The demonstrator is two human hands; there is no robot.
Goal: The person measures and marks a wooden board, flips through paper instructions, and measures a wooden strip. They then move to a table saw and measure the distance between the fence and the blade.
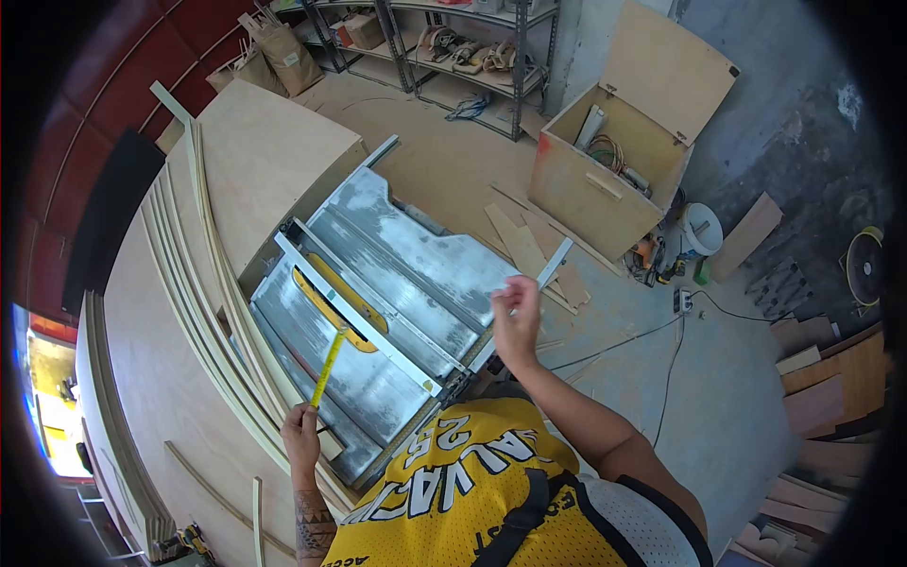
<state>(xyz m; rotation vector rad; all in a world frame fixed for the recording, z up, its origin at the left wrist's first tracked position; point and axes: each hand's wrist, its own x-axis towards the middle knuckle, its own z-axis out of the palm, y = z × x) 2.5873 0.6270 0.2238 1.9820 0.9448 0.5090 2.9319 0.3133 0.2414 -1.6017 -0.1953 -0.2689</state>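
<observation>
My left hand (300,433) is closed on a tape measure, whose yellow blade (328,367) reaches out over the grey metal table saw top (378,416). The blade's far end lies by the pale fence bar (357,314) and the yellow blade insert (321,288). My fingers hide most of what is at the near end of the tape. Raised over the saw's right edge, my right hand (516,323) has loosely curled fingers, apart from each other, with nothing visible in them. A metal rail (556,263) runs close to it.
Long wooden strips (203,331) lie on a large plywood surface (255,128) to the left. An open wooden box (586,184) holds tools and cords. Beyond it are metal shelves (518,71). A cable (619,333) crosses the floor, near a white bucket (699,230).
</observation>
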